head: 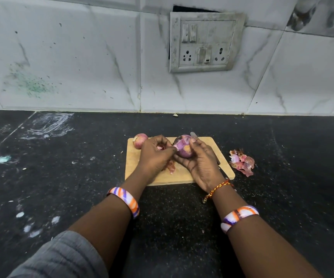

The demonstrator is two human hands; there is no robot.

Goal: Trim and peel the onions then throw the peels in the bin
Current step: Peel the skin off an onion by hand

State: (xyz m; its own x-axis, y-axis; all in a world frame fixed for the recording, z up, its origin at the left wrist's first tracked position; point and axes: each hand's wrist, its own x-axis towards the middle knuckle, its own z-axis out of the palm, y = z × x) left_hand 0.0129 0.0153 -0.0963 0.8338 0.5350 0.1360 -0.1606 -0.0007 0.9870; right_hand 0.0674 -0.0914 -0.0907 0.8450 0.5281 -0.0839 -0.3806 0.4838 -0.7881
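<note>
Peeling a red onion over the chopping board, frame centre.
Right hand (200,165) cradles the red onion (184,146) steady while left hand (155,155) pinches its loosened skin (177,147); discarded peels (242,162) heaped right, likely for binning.

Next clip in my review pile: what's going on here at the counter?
A person is peeling an onion over a wooden cutting board. The right hand cradles the onion while the left hand pinches a strip of skin and pulls it away. A second onion sits at the board's far left corner, skin still on. A pile of peels lies on the dark counter right of the board, not yet binned. A knife tip shows behind the onion.
</note>
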